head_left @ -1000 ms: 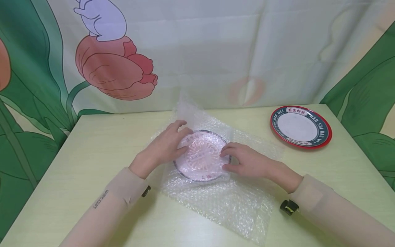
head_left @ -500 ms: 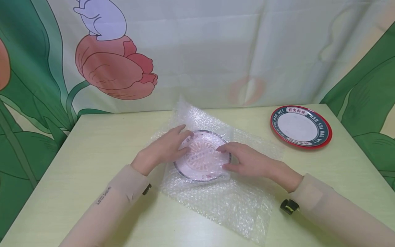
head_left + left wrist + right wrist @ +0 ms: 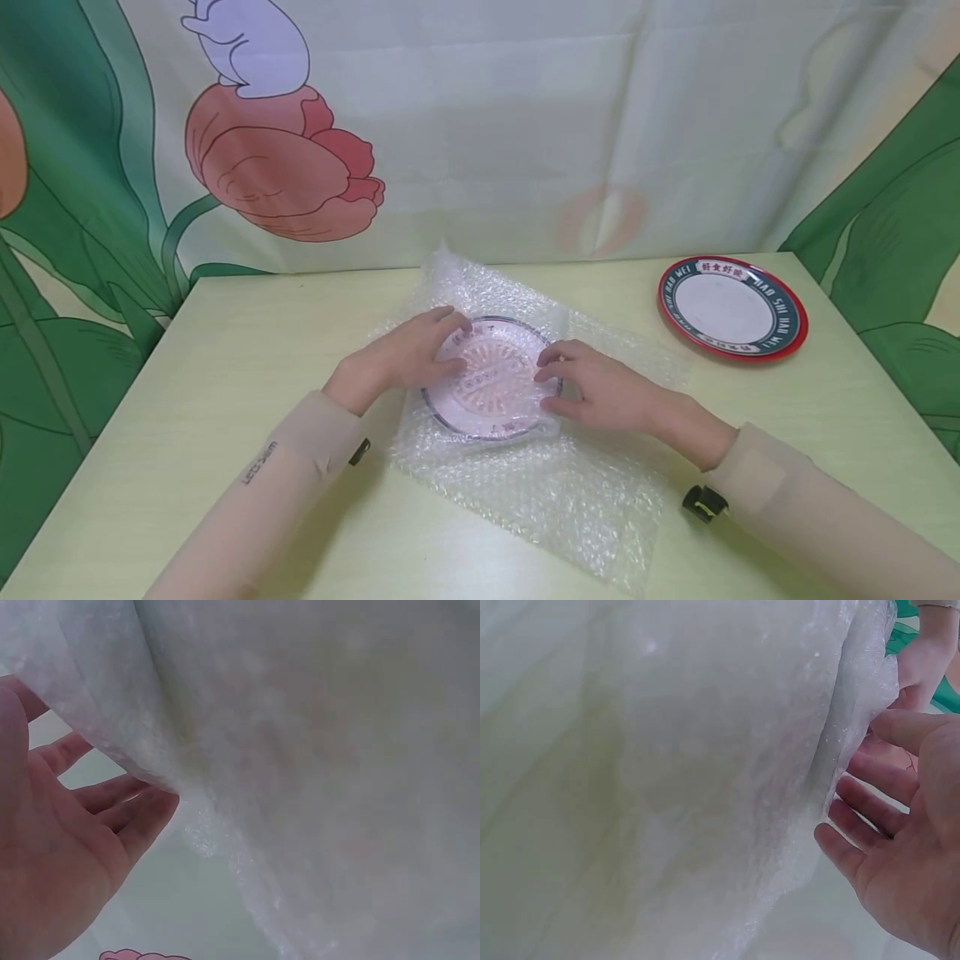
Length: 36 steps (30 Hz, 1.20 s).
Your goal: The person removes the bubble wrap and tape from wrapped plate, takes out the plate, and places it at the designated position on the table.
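Note:
A round white plate (image 3: 495, 412) with a dark rim line and a pinkish pattern lies beneath a layer of clear bubble wrap (image 3: 540, 500) on the table. My left hand (image 3: 401, 354) rests over the plate's upper left edge, thumb reaching toward its middle. At the right edge, my right hand (image 3: 600, 387) touches the wrap with bent fingers and thumb spread apart. In the left wrist view, the fingertips (image 3: 161, 806) meet the wrap's edge. The right wrist view shows relaxed fingers (image 3: 866, 821) against the hanging side of the wrap (image 3: 727, 772).
Toward the back right of the pale table (image 3: 247, 350) sits a plate (image 3: 723, 308) with a dark lettered band, on top of a red one. A printed cloth (image 3: 510, 133) hangs behind the table. The wrap's far corner stands up near that cloth.
The left hand has come slightly down and right over the plate, and the wrap's far corner has sunk lower. The right hand's fingers have shifted a little in place.

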Tool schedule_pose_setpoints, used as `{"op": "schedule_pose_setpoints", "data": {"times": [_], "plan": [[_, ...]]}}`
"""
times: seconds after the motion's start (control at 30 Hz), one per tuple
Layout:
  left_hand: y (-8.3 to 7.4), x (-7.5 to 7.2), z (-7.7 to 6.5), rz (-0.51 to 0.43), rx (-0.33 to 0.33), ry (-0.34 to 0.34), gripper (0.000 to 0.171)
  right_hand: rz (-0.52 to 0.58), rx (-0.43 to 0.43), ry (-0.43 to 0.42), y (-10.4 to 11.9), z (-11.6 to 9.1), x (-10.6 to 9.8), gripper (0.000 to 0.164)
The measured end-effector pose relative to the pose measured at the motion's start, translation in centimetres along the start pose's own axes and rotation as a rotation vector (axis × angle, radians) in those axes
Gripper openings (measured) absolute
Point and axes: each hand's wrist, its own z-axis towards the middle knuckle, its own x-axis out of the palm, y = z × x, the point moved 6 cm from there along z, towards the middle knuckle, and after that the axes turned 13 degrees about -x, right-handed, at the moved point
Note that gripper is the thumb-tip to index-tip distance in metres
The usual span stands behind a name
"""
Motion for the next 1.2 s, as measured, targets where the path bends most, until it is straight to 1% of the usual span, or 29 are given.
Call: {"op": "schedule_pose_setpoints", "data": {"times": [0.17, 0.27, 0.37, 0.47, 0.6, 0.7, 0.77, 0.87, 0.97, 1.07, 1.13, 1.2], "plan": [[-0.1, 0.0, 0.1, 0.005, 0.031, -0.006, 0.046, -0.016, -0.006, 0.013, 0.1, 0.0, 0.1, 0.034], [0.1, 0.2, 0.1, 0.002, 0.011, -0.006, 0.047, -0.018, -0.015, 0.012, 0.1, 0.0, 0.1, 0.033], [0.2, 0.3, 0.0, 0.008, -0.011, -0.023, 0.048, -0.012, -0.019, 0.016, 0.2, 0.1, 0.1, 0.031], [-0.3, 0.3, -0.1, 0.059, 0.001, -0.07, 0.046, -0.011, -0.014, 0.022, 0.2, 0.1, 0.1, 0.031], [-1.4, 0.4, -0.3, 0.171, 0.053, -0.137, 0.035, -0.019, -0.019, 0.024, 0.2, 0.1, 0.1, 0.029], [-2.3, 0.3, -0.7, 0.227, 0.075, -0.155, 0.029, -0.027, -0.032, 0.017, 0.3, 0.1, 0.0, 0.028], [-2.8, 0.3, -1.1, 0.243, 0.07, -0.148, 0.027, -0.026, -0.033, 0.013, 0.3, 0.1, 0.0, 0.028], [-3.2, 0.3, -1.5, 0.25, 0.032, -0.108, 0.028, -0.028, -0.034, 0.009, 0.3, 0.1, 0.1, 0.028], [-3.3, 0.5, -1.9, 0.243, -0.023, -0.036, 0.037, -0.032, -0.032, 0.005, 0.4, 0.1, 0.1, 0.03], [-3.5, 0.7, -2.3, 0.241, -0.062, 0.027, 0.052, -0.036, -0.032, 0.001, 0.4, 0.1, 0.2, 0.031], [-3.7, 0.8, -2.7, 0.244, -0.067, 0.045, 0.058, -0.034, -0.032, -0.002, 0.5, 0.1, 0.2, 0.03], [-3.8, 0.8, -2.9, 0.243, -0.061, 0.045, 0.06, -0.033, -0.034, -0.005, 0.4, 0.1, 0.2, 0.029]]}}
